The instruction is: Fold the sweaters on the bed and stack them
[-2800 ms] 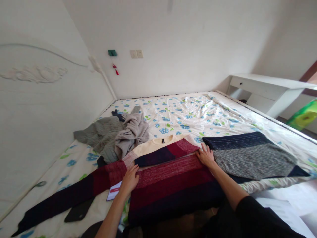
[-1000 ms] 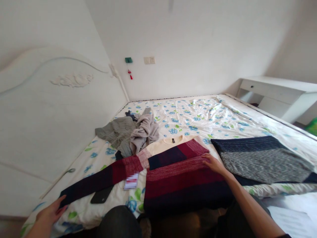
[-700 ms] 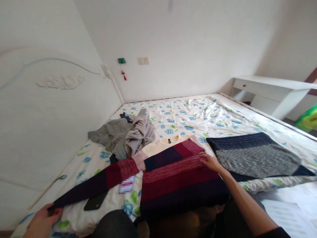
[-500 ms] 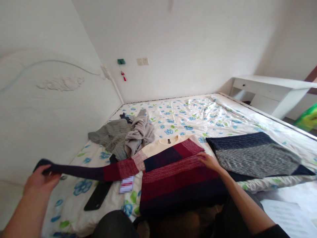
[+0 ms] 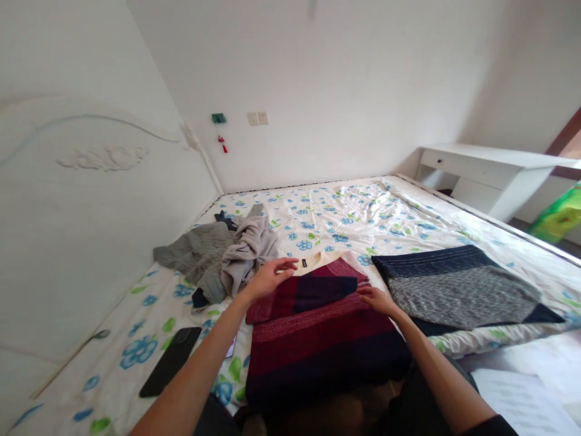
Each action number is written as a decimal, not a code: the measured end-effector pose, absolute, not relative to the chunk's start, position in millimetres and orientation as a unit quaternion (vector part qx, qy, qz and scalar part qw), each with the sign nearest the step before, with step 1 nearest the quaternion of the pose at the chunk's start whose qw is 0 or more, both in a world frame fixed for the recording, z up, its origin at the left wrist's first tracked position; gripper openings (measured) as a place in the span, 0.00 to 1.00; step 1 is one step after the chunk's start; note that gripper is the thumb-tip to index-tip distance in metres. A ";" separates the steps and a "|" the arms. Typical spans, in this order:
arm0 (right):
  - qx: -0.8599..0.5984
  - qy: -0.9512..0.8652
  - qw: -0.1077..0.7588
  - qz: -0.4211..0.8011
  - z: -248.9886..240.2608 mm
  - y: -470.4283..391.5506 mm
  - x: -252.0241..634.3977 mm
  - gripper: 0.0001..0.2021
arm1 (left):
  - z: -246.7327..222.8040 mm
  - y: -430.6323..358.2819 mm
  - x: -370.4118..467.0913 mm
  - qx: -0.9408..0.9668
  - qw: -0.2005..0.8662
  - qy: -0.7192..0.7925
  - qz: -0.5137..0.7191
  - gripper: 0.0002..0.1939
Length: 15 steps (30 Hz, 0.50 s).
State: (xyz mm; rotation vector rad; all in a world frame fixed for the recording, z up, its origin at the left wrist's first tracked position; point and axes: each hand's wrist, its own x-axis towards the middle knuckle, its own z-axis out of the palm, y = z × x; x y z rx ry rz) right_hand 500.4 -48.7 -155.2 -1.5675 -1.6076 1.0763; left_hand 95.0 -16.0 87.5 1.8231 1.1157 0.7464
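A striped sweater (image 5: 318, 333) in cream, maroon and navy lies in front of me at the bed's edge. Both its sleeves (image 5: 324, 293) are folded across its front. My left hand (image 5: 272, 277) is above the upper left part, near the cream collar, its fingers apart and nothing visible in them. At the sweater's right side, my right hand (image 5: 379, 300) rests lightly on the knit with loosely stretched fingers. The left forearm covers part of a small card (image 5: 231, 348).
A grey and navy folded sweater (image 5: 463, 290) lies to the right. Crumpled grey clothes (image 5: 213, 254) are at the left, with a black phone (image 5: 170, 362) nearer me. The floral bed sheet (image 5: 313, 224) stretches to the wall. A white desk (image 5: 490, 172) stands beyond the bed.
My left hand has moved right, bringing the outstretched left sleeve across the sweater's front, and has let go of its cuff. The right hand stays at the sweater's right side.
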 end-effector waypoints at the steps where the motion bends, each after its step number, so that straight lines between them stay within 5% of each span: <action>1: -0.604 -0.610 0.316 0.405 -159.2 -46.4 504.0 0.16 | 61.5 -18.6 77.9 0.714 0.404 0.484 0.303 0.27; 8: -0.670 -0.576 0.296 0.362 -169.4 -19.0 497.9 0.18 | -68.7 -44.3 -45.9 0.631 0.221 0.680 0.302 0.28; 15: -0.731 -0.559 0.231 0.315 -163.4 5.7 479.3 0.13 | -97.7 -37.0 -49.9 0.693 0.151 0.653 0.266 0.28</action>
